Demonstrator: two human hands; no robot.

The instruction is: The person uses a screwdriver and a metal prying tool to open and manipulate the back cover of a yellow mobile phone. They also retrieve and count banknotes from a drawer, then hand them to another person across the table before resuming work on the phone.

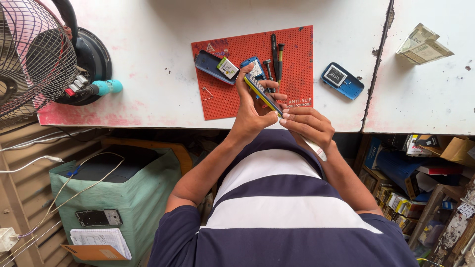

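Phone (260, 91) pinched edgewise between left fingers (247, 81).

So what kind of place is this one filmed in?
Most likely a small phone repair stall. The left hand holds a phone over a red perforated work mat with screwdrivers, and an opened blue phone lies on the white bench.

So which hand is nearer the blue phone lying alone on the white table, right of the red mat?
Right. The right hand sits below-left of the blue phone, holding a white tool; the left hand is farther left, over the red mat.
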